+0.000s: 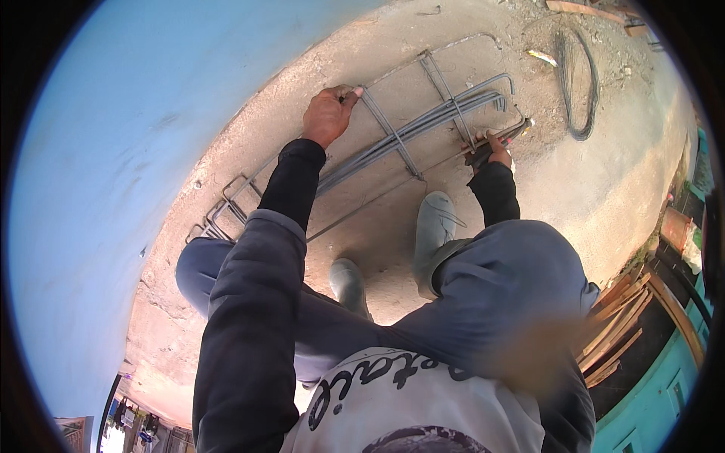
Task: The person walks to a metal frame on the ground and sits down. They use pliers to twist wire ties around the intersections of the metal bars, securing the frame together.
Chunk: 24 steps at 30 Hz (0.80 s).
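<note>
A steel rebar cage (389,128) of long bars and square stirrups lies on the ground in front of me. My left hand (328,115) is closed at the upper corner of a stirrup, thumb and fingers pinched on the bar there. Farther right, my right hand (495,153) is closed by the lower corner of another stirrup (457,106). Something dark lies in its grip, mostly hidden by the fingers, so I cannot make out its kind. Several loose straight bars (423,124) run lengthwise inside the cage.
A coil of thin wire (578,87) lies at the far right. More bent stirrups (230,200) sit at the cage's left end. A blue wall (143,143) rises on the left. Wooden boards (623,325) lie at the right. My boots (434,234) stand close to the cage.
</note>
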Motion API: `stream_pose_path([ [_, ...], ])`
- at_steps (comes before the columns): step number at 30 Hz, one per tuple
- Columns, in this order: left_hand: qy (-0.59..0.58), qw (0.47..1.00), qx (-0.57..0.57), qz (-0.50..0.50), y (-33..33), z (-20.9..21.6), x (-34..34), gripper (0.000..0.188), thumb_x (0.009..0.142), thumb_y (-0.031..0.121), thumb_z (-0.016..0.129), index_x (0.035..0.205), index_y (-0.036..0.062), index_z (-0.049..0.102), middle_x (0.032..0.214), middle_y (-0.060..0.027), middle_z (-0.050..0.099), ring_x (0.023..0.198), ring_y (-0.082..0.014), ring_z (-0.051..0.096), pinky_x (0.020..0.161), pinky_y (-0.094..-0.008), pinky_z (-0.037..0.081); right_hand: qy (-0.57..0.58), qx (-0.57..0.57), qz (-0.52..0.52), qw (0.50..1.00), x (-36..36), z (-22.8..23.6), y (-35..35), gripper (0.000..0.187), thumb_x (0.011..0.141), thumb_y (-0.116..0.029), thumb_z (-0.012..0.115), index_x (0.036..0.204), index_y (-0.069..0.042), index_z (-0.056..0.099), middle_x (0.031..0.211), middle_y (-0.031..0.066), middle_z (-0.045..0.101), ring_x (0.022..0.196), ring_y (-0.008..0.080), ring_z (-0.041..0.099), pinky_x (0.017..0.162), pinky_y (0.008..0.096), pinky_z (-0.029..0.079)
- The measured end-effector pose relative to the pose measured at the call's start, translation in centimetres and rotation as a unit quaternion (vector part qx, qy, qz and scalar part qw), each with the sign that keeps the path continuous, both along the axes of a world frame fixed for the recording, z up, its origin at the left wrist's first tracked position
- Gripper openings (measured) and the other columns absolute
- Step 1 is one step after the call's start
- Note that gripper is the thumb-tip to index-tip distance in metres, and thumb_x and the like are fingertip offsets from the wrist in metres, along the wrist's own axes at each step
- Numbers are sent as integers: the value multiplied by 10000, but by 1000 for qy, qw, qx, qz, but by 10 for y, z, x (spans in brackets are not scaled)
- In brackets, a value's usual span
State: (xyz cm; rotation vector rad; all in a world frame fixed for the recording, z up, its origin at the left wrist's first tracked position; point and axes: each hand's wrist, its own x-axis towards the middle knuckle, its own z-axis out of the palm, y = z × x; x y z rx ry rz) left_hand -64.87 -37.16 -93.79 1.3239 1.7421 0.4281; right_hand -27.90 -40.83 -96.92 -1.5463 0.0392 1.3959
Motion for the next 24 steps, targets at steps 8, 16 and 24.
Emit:
stream_pose_path([
  [8, 12, 999, -23, 29, 8, -4, -21, 498, 963, 557, 610, 1174, 129, 751, 1048, -166, 747, 991, -302, 707, 889, -402, 534, -100, -59, 137, 984, -2, 2, 32, 208, 1027, -161, 512, 936, 10, 586, 861, 165, 673, 760, 381, 703, 675, 463, 577],
  [16, 141, 962, 204, 114, -7, 5, -15, 371, 977, 395, 647, 1032, 39, 735, 871, -157, 711, 821, -284, 679, 804, -413, 521, -211, 52, 223, 950, 0, -11, 31, 189, 989, -124, 558, 991, 66, 567, 857, 197, 668, 730, 362, 701, 632, 404, 578],
  [24, -59, 998, -2, -13, -96, 16, 93, 385, 988, 346, 599, 862, -12, 669, 768, -252, 632, 735, -424, 629, 694, -491, 483, -366, -11, 407, 837, 22, 78, -51, 313, 978, -196, 629, 1249, -57, 558, 712, 34, 538, 581, 122, 523, 526, 299, 456],
])
